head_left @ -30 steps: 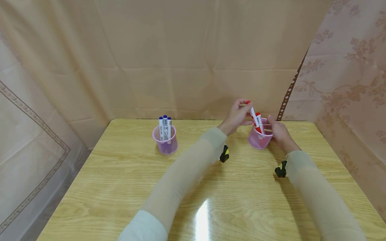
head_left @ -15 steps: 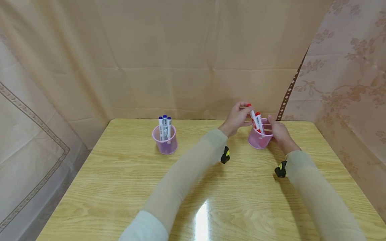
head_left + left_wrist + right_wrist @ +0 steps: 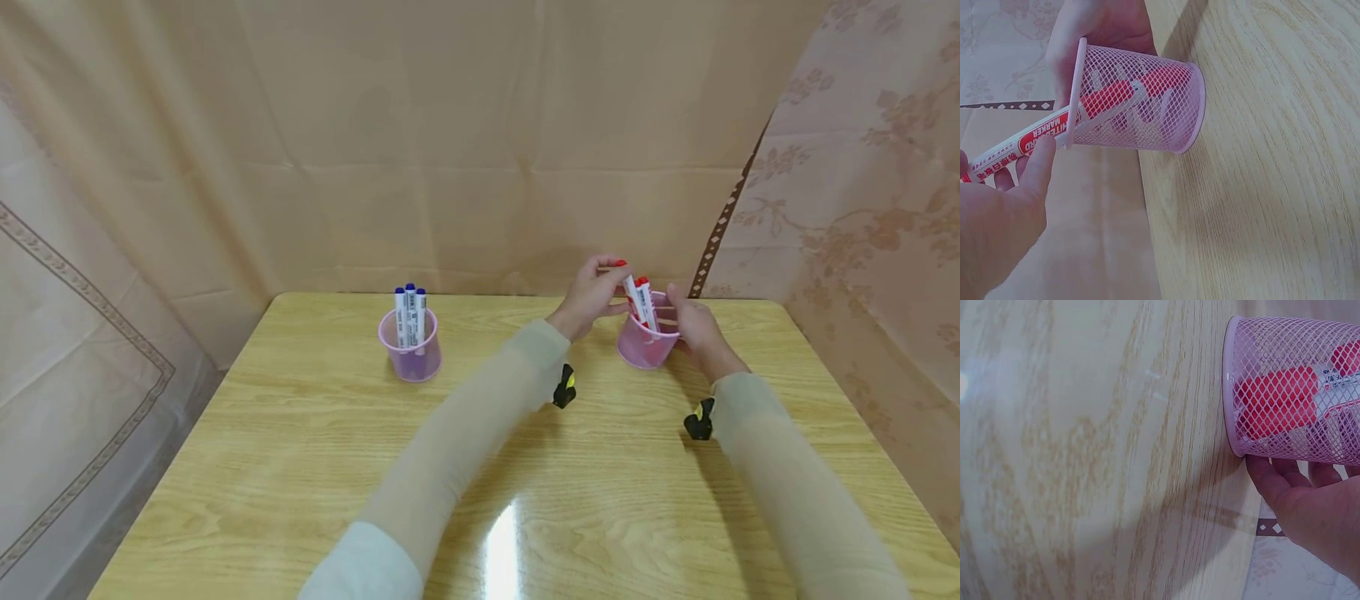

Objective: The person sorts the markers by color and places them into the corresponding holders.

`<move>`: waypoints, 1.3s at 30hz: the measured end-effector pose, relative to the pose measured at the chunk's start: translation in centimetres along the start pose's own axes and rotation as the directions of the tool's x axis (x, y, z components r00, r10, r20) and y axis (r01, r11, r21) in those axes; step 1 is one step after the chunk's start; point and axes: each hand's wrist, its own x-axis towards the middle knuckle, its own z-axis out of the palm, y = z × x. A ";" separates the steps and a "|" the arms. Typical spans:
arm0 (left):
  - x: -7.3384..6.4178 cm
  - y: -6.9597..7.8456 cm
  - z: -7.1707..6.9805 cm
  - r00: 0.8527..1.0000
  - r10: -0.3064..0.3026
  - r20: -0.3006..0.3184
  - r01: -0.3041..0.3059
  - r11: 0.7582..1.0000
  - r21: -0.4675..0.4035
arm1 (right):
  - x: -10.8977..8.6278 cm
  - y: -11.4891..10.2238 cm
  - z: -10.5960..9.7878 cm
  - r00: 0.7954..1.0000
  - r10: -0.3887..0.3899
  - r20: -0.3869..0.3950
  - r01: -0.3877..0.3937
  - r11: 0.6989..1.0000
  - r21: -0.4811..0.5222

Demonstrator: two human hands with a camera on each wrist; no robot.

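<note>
My left hand (image 3: pixel 591 297) pinches a white whiteboard marker with red ends (image 3: pixel 1038 134) near its upper end. The marker leans to the left, its lower part inside the right-hand pink mesh pen cup (image 3: pixel 647 350). Other red-capped markers (image 3: pixel 647 304) stand in that same cup, partly hidden by the mesh. On the cup's right side, my right hand (image 3: pixel 699 333) holds it, thumb by the rim and fingers against the outer wall. In the right wrist view the red end of a marker (image 3: pixel 1279 403) shows through the mesh near the cup's base.
A second pink mesh cup (image 3: pixel 416 368) stands to the left on the wooden table (image 3: pixel 300 467), holding 3 blue-capped markers (image 3: pixel 410 318). Beige cloth (image 3: pixel 412 150) hangs behind the table's back edge, with patterned cloth (image 3: pixel 885 208) on the right.
My left hand has lowered slightly, and the pinched marker has slid deeper into the right-hand cup. My right hand and both cups have stayed in place.
</note>
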 end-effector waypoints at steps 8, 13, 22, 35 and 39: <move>0.1 0.0 0.4 1.000 -0.009 -0.005 0.009 1.000 0.020 | 0.1 -0.2 -0.1 1.000 -0.012 0.006 0.012 0.999 -0.031; 0.1 0.2 0.7 1.000 -0.007 -0.008 0.007 0.999 0.036 | 0.1 -0.3 -0.1 1.000 -0.014 0.004 0.014 0.999 -0.035; 0.1 0.1 1.2 0.999 -0.016 -0.042 0.017 0.999 0.028 | 0.2 -0.4 -0.1 1.000 -0.016 0.005 0.016 1.000 -0.016; -0.2 -0.1 1.5 0.993 -0.044 -0.106 0.051 0.996 0.067 | 0.3 -0.1 -0.1 1.000 -0.022 0.002 0.022 1.000 0.006; -0.2 -0.3 1.6 0.991 -0.056 -0.124 0.065 0.996 0.065 | 0.3 0.0 -0.1 1.000 -0.015 0.000 0.015 1.000 -0.006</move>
